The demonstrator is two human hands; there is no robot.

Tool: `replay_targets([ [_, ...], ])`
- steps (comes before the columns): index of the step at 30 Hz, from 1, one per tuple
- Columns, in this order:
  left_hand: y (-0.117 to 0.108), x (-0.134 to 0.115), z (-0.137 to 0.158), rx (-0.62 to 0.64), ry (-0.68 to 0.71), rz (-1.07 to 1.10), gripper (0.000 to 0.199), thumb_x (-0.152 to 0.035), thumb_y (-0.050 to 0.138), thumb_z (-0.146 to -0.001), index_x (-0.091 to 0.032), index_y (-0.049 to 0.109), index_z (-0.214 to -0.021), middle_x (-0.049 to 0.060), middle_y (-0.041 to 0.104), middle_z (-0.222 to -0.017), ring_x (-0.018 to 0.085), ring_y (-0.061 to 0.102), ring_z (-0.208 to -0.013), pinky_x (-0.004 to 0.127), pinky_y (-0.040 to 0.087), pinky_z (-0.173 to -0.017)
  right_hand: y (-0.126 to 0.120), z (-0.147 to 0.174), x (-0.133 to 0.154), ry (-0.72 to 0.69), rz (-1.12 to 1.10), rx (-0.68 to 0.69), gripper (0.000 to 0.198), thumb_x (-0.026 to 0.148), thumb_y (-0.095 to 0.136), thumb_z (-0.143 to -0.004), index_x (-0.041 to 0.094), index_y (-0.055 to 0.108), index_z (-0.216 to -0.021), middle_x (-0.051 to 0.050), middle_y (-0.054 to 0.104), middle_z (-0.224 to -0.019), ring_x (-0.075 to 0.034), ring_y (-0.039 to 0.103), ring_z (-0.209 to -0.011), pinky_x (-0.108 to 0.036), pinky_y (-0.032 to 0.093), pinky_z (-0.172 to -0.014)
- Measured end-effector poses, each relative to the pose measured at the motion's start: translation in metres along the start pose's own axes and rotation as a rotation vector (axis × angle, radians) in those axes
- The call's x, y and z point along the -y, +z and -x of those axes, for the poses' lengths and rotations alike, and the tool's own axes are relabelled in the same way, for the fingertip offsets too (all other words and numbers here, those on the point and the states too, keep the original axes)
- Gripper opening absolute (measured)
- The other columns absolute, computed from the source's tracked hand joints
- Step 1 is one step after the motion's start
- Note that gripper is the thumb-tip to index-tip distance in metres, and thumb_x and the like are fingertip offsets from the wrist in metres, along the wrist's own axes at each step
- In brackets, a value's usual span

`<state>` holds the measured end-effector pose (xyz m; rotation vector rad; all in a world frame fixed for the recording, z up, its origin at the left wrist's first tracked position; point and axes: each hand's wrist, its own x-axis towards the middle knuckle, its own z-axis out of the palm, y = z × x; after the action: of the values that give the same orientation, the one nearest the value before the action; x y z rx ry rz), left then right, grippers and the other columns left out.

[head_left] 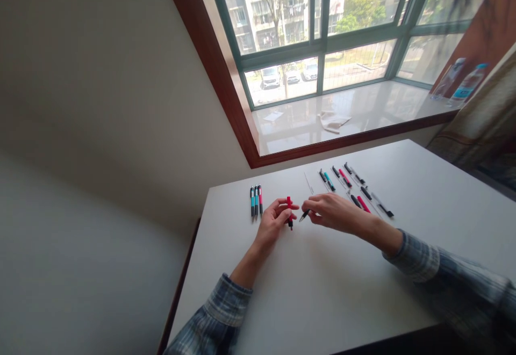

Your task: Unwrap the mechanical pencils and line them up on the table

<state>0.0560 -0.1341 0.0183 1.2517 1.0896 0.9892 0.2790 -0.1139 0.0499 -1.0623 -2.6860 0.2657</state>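
Observation:
Between the thumb and fingers of my left hand (274, 219) is a red pen barrel (289, 204) with a black lower end, held roughly upright over the white table (322, 279). My right hand (332, 212) is just to its right, pinching a black pen tip section (305, 215) whose point slants down and left. The two parts are apart. Left of my left hand, three pens (256, 202) in teal and red lie side by side. Thin refills (308, 183) lie beyond my right hand.
Loose pen parts lie in rows at the back right, among them a teal barrel (329, 181), a red barrel (345, 177) and black pieces. Behind the table, a windowsill (298, 129) holds a cloth (334, 121) and plastic bottles (470, 85). A wall (121, 129) stands left.

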Motion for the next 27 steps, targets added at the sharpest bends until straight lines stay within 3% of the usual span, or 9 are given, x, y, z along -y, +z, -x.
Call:
replay_targets([
  [5,0.0,0.0,-0.001,-0.156,0.024,-0.157,0.035,-0.037,0.068,-0.086,-0.016,0.067,-0.113,0.01,0.07,-0.106,0.017,0.066,-0.081,0.026,0.055,-0.065,0.017,-0.02,-0.018,-0.108,0.064,-0.072,0.02,0.01,0.057,-0.099,0.02,0.071,-0.108,-0.006,0.07,-0.089,-0.018,0.064,-0.078,-0.027,0.042,-0.065],
  [10,-0.003,0.003,-0.003,-0.124,0.022,-0.229,0.036,-0.039,0.067,-0.087,-0.017,0.067,-0.115,0.007,0.067,-0.094,0.017,0.064,-0.076,0.024,0.053,-0.057,0.022,-0.015,-0.028,-0.089,0.021,-0.222,0.024,0.012,0.053,-0.101,0.021,0.072,-0.114,-0.009,0.074,-0.092,-0.021,0.066,-0.084,-0.032,0.052,-0.07],
  [13,-0.003,0.004,-0.002,-0.099,0.039,-0.25,0.036,-0.038,0.066,-0.088,-0.017,0.067,-0.117,0.006,0.066,-0.09,0.017,0.063,-0.074,0.024,0.053,-0.056,0.026,-0.009,-0.028,-0.03,-0.145,-0.359,0.021,0.017,0.055,-0.102,0.021,0.073,-0.11,-0.009,0.076,-0.096,-0.022,0.07,-0.088,-0.035,0.057,-0.077],
  [17,-0.002,0.005,-0.002,-0.066,0.05,-0.267,0.037,-0.038,0.066,-0.089,-0.017,0.069,-0.119,0.005,0.067,-0.09,0.015,0.062,-0.071,0.024,0.053,-0.057,0.038,-0.005,-0.027,0.124,-0.467,-0.507,0.016,0.029,0.062,-0.099,0.023,0.073,-0.109,-0.005,0.078,-0.093,-0.019,0.073,-0.079,-0.033,0.06,-0.073],
  [22,-0.002,0.01,-0.003,-0.033,0.066,-0.243,0.036,-0.038,0.069,-0.089,-0.018,0.073,-0.118,0.007,0.069,-0.094,0.015,0.061,-0.075,0.024,0.051,-0.061,0.048,-0.006,-0.023,0.25,-0.894,-0.516,0.022,0.041,0.072,-0.092,0.022,0.073,-0.103,-0.005,0.08,-0.095,-0.022,0.077,-0.089,-0.036,0.064,-0.084],
  [27,0.0,0.006,-0.002,0.01,0.086,-0.245,0.033,-0.035,0.07,-0.087,-0.017,0.076,-0.114,0.009,0.073,-0.099,0.016,0.061,-0.076,0.026,0.05,-0.066,0.046,-0.007,-0.016,0.253,-0.942,-0.549,0.024,0.043,0.073,-0.091,0.021,0.075,-0.1,-0.005,0.079,-0.094,-0.021,0.076,-0.088,-0.036,0.063,-0.086],
])
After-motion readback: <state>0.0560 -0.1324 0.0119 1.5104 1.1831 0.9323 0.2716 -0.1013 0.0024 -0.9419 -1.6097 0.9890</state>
